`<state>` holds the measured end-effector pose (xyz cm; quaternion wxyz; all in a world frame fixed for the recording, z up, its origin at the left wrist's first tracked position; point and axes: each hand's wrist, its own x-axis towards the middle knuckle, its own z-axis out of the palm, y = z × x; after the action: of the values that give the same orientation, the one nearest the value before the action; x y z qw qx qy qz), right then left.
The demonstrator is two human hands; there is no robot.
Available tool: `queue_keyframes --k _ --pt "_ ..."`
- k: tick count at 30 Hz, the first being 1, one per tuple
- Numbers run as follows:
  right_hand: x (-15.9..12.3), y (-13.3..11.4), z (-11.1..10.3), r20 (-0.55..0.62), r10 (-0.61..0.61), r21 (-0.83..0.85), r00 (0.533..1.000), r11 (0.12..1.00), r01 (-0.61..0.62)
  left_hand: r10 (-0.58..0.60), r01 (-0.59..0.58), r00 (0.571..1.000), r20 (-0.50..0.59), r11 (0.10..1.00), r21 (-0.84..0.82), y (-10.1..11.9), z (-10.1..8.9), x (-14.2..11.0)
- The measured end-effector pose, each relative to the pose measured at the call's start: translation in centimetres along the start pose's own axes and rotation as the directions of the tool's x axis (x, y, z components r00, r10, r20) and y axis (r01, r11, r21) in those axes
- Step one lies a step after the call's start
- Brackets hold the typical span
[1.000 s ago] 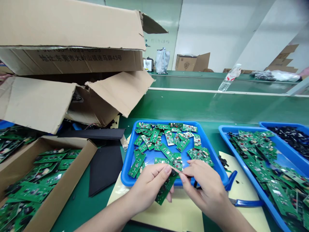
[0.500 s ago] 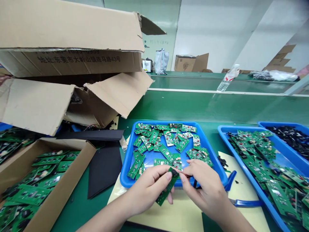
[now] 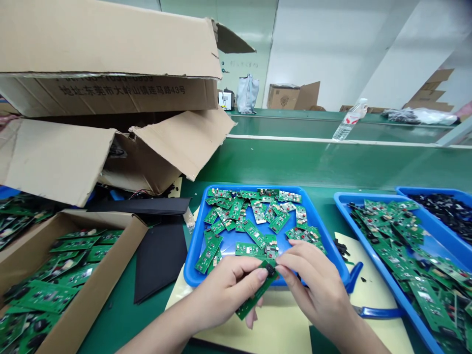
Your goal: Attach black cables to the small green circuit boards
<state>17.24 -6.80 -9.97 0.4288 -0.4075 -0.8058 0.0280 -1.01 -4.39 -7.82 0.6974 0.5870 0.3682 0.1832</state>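
My left hand (image 3: 224, 287) grips a narrow green circuit board (image 3: 249, 306), thumb on top and fingers beneath. The board slants over the near edge of the middle blue tray (image 3: 334, 255). Near its upper end sits a small black part (image 3: 270, 269), right by my left thumb tip. My right hand (image 3: 319, 282) is closed in a pinch at that same end; whatever its fingertips hold is too small and hidden to name. Behind both hands, loose green circuit boards (image 3: 254, 232) lie in the tray.
Blue-handled pliers (image 3: 379, 312) lie on yellow paper (image 3: 273, 332) at right, beside small black pieces (image 3: 342, 250). Another blue tray (image 3: 341, 206) holds boards; one behind it holds black parts (image 3: 448, 209). At left stand a cardboard box of boards (image 3: 125, 246) and large cartons (image 3: 110, 44).
The board and its black part have shifted slightly, with the lower end swinging a little left. My right fingertips have drawn closer together beside the board's upper end.
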Motion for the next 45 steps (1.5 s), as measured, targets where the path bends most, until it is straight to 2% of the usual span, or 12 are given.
queue_keyframes --k 17,20,22,24,26,29,33,35,38,40,42,45 --pt "-0.4 0.1 0.1 -0.017 -0.049 -0.031 0.999 0.998 0.049 0.214 -0.212 0.976 0.025 0.934 0.286 0.6 -1.0 -0.8" --pt "-0.6 0.6 -0.1 -0.027 0.014 -0.024 1.000 1.000 -0.015 0.268 -0.260 0.963 0.033 0.891 0.372 1.1 -1.4 -1.0" --pt "-0.8 1.2 -0.5 -0.092 0.131 0.019 0.987 0.991 -0.129 0.293 -0.281 0.955 0.042 0.855 0.436 1.3 -1.4 -1.0" --pt "-0.9 1.8 -1.3 -0.212 0.279 0.127 0.937 0.958 -0.257 0.319 -0.283 0.948 0.010 0.825 0.490 1.2 -1.3 -1.0" --pt "-0.8 2.2 -2.0 -0.334 0.408 0.315 0.850 0.898 -0.307 0.355 -0.283 0.933 -0.055 0.821 0.495 1.0 -1.3 -0.9" --pt "-0.2 2.2 -3.0 -0.440 0.528 0.567 0.726 0.791 -0.231 0.415 -0.316 0.900 -0.136 0.834 0.453 0.7 -1.4 -0.8" --pt "0.4 1.9 -3.7 -0.479 0.605 0.668 0.637 0.722 -0.183 0.453 -0.337 0.880 -0.145 0.808 0.483 0.5 -1.7 -0.9" --pt "0.3 1.7 -3.9 -0.405 0.631 0.674 0.662 0.695 -0.251 0.463 -0.345 0.877 -0.129 0.793 0.502 0.5 -1.7 -1.0" --pt "0.1 1.2 -3.9 -0.085 0.511 0.606 0.855 0.708 -0.363 0.488 -0.360 0.866 -0.112 0.762 0.538 0.3 -1.7 -0.9" --pt "0.2 0.7 -3.5 0.137 0.328 0.550 0.935 0.760 -0.347 0.521 -0.372 0.847 -0.105 0.723 0.581 0.0 -1.5 -0.7" --pt "0.2 0.1 -2.7 0.221 0.225 0.515 0.949 0.799 -0.310 0.564 -0.395 0.822 -0.081 0.665 0.634 -0.3 -1.4 -0.5" --pt "0.0 -0.7 -1.2 0.209 0.332 0.482 0.920 0.784 -0.392 0.634 -0.431 0.773 -0.020 0.549 0.716 -0.9 -1.2 -0.1"
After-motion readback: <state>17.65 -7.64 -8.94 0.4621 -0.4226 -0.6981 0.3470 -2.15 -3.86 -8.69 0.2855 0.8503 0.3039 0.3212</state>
